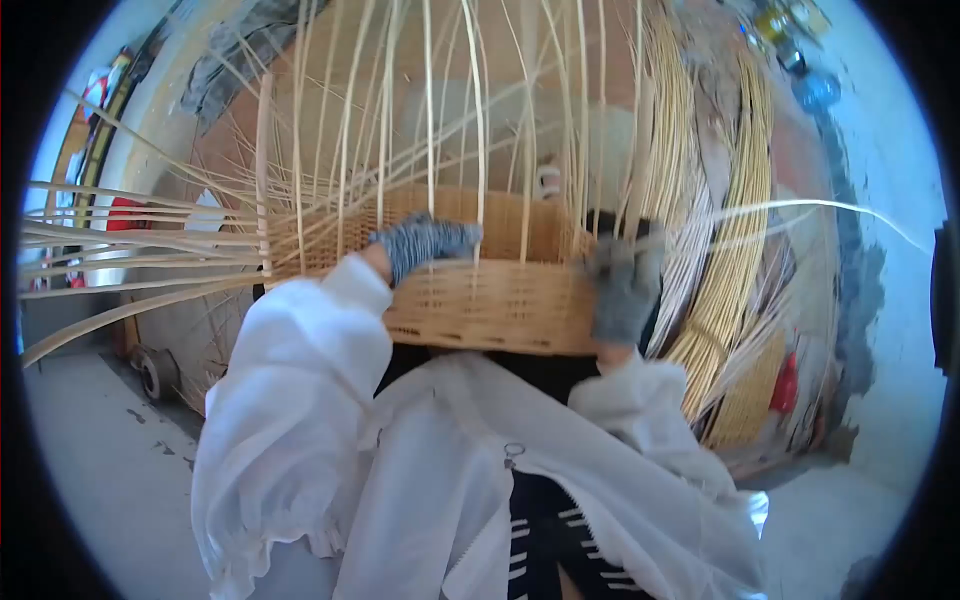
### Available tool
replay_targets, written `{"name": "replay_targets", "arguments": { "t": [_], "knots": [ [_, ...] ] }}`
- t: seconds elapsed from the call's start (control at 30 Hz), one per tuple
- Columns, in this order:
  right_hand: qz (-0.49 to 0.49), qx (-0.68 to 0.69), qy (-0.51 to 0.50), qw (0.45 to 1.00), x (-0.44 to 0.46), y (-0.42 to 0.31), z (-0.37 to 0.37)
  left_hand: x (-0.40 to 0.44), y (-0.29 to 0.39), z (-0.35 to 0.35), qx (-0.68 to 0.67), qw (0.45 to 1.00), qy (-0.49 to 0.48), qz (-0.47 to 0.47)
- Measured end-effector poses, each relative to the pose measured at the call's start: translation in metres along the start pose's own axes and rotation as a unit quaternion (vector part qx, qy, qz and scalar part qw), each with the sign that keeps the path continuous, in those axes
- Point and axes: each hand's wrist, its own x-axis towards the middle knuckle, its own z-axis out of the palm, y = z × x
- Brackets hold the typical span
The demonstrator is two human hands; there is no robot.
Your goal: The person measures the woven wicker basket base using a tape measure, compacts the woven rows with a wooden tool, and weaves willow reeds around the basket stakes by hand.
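Note:
A half-woven wicker basket (490,305) rests at my lap, with long pale upright stakes (430,110) rising from its walls. My left hand (428,246), in a grey knitted glove, is closed over the basket's near rim, its fingertips against an upright stake. At the right corner, my right hand (622,290) wears a grey glove too and is slightly blurred. A long pale weaving strand (780,203) runs out to the right from its closed fingers, though the exact grip is partly hidden among the stakes.
Unwoven rods (130,240) stick out far to the left of the basket. Bundles of long wicker rods (735,250) lie on the floor at right, with a red object (785,383) beside them. A small wheel (157,373) is at lower left. A wall (890,300) stands at right.

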Motion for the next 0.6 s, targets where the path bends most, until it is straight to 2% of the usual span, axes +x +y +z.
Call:
{"name": "replay_targets", "arguments": {
  "t": [0.03,0.1,0.17,0.23,0.27,0.3,0.33,0.37,0.4,0.43,0.47,0.5,0.53,0.57,0.6],
  "knots": [
    [0.003,0.001,0.015,1.0,-0.003,-0.007,0.013,0.001,0.0,0.008,0.008,1.0,-0.011,-0.008],
    [0.18,0.057,0.039,0.981,0.008,-0.016,0.03,0.011,0.007,0.013,0.07,0.992,0.03,-0.096],
    [0.162,0.091,0.018,0.982,0.006,-0.021,0.011,0.014,0.006,0.016,0.05,0.993,0.036,-0.103],
    [0.139,0.132,-0.025,0.981,0.0,-0.021,-0.012,0.003,0.016,0.022,0.148,0.973,0.121,-0.132],
    [0.123,0.145,-0.058,0.98,0.002,-0.024,-0.02,-0.008,0.02,0.031,0.143,0.974,0.123,-0.122],
    [0.108,0.156,-0.086,0.978,0.003,-0.027,-0.024,-0.026,0.031,0.046,0.411,0.85,0.323,0.069],
    [0.099,0.113,-0.051,0.987,-0.007,-0.037,-0.024,-0.032,0.045,0.057,0.608,0.584,0.48,0.244],
    [0.1,0.106,-0.051,0.988,0.003,-0.037,-0.024,-0.026,0.058,0.064,0.603,0.589,0.48,0.243],
    [0.047,0.137,-0.061,0.988,0.001,-0.039,-0.034,-0.023,0.063,0.08,0.52,0.771,0.331,0.157],
    [-0.014,0.166,-0.079,0.983,0.002,-0.045,-0.046,-0.02,0.066,0.092,0.401,0.899,0.168,0.063],
    [0.101,0.341,-0.085,0.931,0.009,-0.021,-0.081,-0.011,0.06,0.092,0.395,0.899,0.173,0.074],
    [0.082,0.209,-0.223,0.949,0.018,-0.034,-0.086,-0.003,0.041,0.089,0.349,0.92,0.123,0.13],
    [0.117,0.028,-0.22,0.968,0.031,-0.049,-0.078,-0.003,0.039,0.087,0.301,0.932,0.076,0.187],
    [0.147,-0.155,-0.209,0.954,0.042,-0.065,-0.069,0.001,0.038,0.092,0.297,0.931,0.084,0.195],
    [-0.065,-0.362,-0.267,0.891,0.062,-0.076,-0.038,-0.007,0.041,0.106,0.269,0.942,0.154,0.125]
  ]
}}
